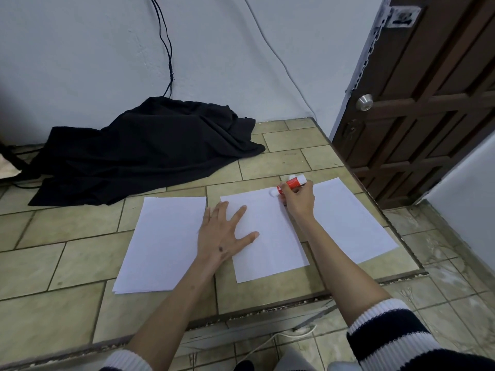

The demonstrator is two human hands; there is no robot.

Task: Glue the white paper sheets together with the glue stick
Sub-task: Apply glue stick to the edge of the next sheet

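Head view: my right hand [298, 198] grips the red glue stick [290, 183] by its barrel, its white tip touching the far edge of the middle paper sheet [270, 253]. My left hand [223, 232] lies open, fingers spread flat across that sheet's left side to pin it. Paper this thin is light and floppy and will likely slide or crease, so I'd hold it flat near the stroke. A stack [160, 242] lies left, another sheet [351, 223] right, all on the tiled floor [67, 253].
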